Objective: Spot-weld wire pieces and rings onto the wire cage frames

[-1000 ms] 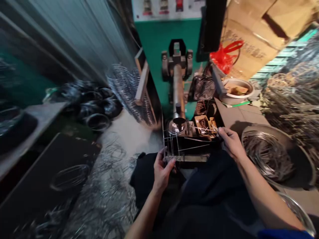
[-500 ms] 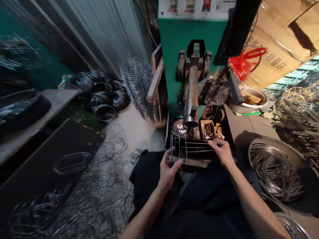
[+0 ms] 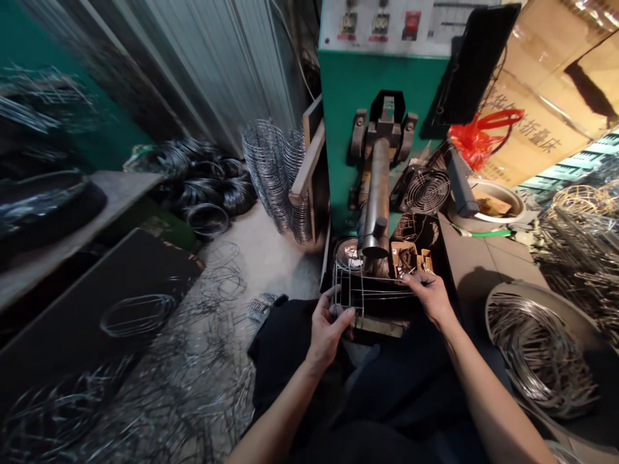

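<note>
My left hand (image 3: 330, 320) is closed around the near edge of a wire frame (image 3: 349, 288), a small box-like rack of thin metal rods. My right hand (image 3: 429, 291) pinches thin metal wires (image 3: 387, 294) that stretch sideways to the frame; whether they are joined to it I cannot tell. The frame sits just below the end of a thick metal cylinder (image 3: 376, 245), which juts out of a green machine (image 3: 345, 80). Beneath lies a dark tray with a round dish (image 3: 349, 253) and a small yellow basket (image 3: 404, 256).
Stacked wire rings (image 3: 275, 177) stand left of the machine. Loose wire pieces (image 3: 193, 361) litter the floor. To the right is a wide basin of bent wires (image 3: 536, 348), with a white bowl (image 3: 503, 191), a red plastic bag (image 3: 476, 143) and cardboard boxes (image 3: 541, 84) behind.
The view has tilted slightly, so the machine and surroundings sit a little lower and farther right. Both hands keep their grips, with the wire frame under the cylinder's end.
</note>
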The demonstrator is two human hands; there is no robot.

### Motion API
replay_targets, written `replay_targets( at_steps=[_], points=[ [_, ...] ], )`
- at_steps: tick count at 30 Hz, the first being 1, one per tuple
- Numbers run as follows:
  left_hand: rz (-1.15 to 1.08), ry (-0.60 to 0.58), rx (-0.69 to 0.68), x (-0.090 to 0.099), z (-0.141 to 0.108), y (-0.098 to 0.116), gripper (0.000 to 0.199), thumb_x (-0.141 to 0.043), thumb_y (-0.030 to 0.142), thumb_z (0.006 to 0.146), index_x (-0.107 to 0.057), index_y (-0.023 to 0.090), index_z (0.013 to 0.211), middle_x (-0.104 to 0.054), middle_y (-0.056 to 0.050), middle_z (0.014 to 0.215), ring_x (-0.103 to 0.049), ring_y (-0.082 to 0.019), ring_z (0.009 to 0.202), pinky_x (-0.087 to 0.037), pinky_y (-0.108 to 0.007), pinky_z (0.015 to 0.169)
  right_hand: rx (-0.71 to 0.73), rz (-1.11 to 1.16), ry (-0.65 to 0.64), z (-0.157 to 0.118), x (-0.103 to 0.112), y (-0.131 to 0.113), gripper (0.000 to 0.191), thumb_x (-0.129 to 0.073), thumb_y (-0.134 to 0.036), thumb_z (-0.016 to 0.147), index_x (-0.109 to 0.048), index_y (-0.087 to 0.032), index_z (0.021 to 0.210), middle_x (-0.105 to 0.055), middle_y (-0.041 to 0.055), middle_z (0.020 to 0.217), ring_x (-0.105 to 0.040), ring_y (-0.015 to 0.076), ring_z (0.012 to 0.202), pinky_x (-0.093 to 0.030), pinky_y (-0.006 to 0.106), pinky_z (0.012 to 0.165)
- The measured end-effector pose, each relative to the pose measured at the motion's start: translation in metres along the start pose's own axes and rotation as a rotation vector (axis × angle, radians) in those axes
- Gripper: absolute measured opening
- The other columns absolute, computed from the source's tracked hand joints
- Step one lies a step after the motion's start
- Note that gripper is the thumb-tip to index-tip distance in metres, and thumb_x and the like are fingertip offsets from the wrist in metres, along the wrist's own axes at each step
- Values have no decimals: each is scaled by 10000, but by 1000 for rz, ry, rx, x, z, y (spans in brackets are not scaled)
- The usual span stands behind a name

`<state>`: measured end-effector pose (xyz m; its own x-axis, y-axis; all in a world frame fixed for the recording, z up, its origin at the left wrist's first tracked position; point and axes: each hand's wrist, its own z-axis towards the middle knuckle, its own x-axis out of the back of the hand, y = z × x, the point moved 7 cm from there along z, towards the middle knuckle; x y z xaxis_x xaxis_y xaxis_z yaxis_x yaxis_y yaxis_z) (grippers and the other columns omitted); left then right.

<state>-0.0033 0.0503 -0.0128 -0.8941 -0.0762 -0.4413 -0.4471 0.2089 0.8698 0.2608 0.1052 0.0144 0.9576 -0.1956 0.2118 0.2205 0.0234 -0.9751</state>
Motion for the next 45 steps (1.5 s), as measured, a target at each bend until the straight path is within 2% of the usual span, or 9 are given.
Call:
replay_targets(
  at_steps=[11,26,28,31,34,37,39,41,45],
  points=[
    [-22,-4,0,-7,8,3,762,-870,406,713,-505,169,1338,-506,99,635,-478,-71,440,-495,-208,390,-38,6,-13,9,6,9,626,-790,-642,738,-403,-206,511,-366,-33,534,-329,116,533,-296,271,519],
    [-35,-63,15,-14,16,5,768,-867,393,720,-477,163,1340,-510,102,607,-520,-94,443,-502,-218,410,12,-38,28,11,17,-3,615,-763,-606,790,-382,-201,527,-353,-37,539,-318,112,549,-270,274,540],
    [-47,-54,55,-9,6,6,778,-873,379,714,-467,153,1338,-522,99,597,-517,-95,431,-501,-224,417,33,-83,-46,3,24,-7,574,-718,-620,828,-433,-196,565,-417,-23,572,-380,126,581,-320,275,568],
    [-77,-112,171,4,-22,14,845,-895,340,688,-442,149,1376,-643,17,723,-625,-138,535,-549,-263,528,-7,-190,-279,-22,32,-7,504,-647,-618,890,-555,-182,656,-539,10,650,-493,150,646,-402,279,624],
    [-112,-310,238,16,-53,36,1029,-916,328,658,-342,223,1505,-712,-126,1060,-740,-264,845,-586,-370,759,-241,-219,-517,-59,31,12,483,-607,-640,905,-591,-180,760,-586,17,674,-566,158,590,-454,281,576],
    [-143,-370,183,36,-69,52,1092,-900,354,676,-267,317,1566,-605,-177,1370,-657,-360,1172,-514,-476,979,-422,-205,-635,-90,17,41,460,-661,-647,849,-591,-197,909,-581,-13,683,-542,141,501,-423,255,472],
    [-158,-312,224,51,-75,37,1014,-874,391,705,-314,328,1549,-533,-177,1469,-620,-373,1231,-486,-495,1016,-433,-214,-680,-102,4,63,469,-725,-610,794,-607,-202,991,-589,-21,709,-536,136,533,-426,246,489],
    [-123,-245,372,63,-88,2,918,-860,399,727,-390,292,1508,-544,-189,1457,-658,-357,1166,-516,-470,960,-408,-258,-706,-110,-6,83,496,-773,-588,738,-642,-198,1016,-634,2,781,-586,167,659,-481,271,597],
    [0,-103,556,80,-121,-56,789,-856,362,757,-479,160,1420,-724,-179,1122,-722,-241,871,-544,-339,795,-258,-280,-714,-112,-9,89,487,-794,-604,701,-715,-197,957,-696,55,979,-621,253,968,-476,360,909]
  ],
)
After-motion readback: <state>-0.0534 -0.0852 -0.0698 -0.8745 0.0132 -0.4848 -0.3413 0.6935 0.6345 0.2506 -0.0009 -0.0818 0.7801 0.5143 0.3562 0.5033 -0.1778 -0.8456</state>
